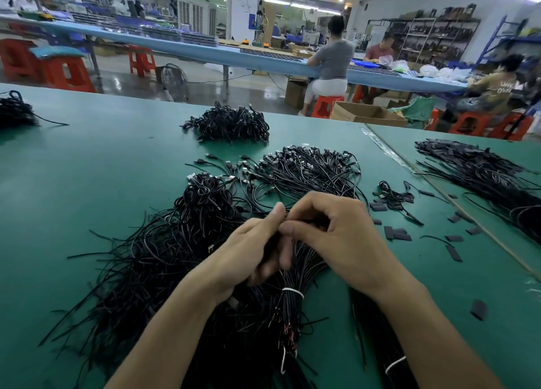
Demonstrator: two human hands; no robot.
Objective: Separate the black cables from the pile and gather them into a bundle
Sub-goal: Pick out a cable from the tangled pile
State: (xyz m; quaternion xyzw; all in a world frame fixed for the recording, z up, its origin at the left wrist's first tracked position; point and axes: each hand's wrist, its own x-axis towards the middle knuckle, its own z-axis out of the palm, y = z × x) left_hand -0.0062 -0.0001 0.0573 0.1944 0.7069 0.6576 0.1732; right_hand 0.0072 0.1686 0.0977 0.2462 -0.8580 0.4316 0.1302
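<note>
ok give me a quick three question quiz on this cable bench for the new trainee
1. True or false: the left hand and right hand both grip the bundle of black cables.
2. The tie round the bundle is: A red, B white, C blue.
3. Fill in: the small flat black pieces lie to the ____ of the hands.
Key: 1 true; 2 B; 3 right.

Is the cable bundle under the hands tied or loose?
Tied. A white band wraps the cable bundle below the left hand and right hand; above the band the cables fan out.
</note>
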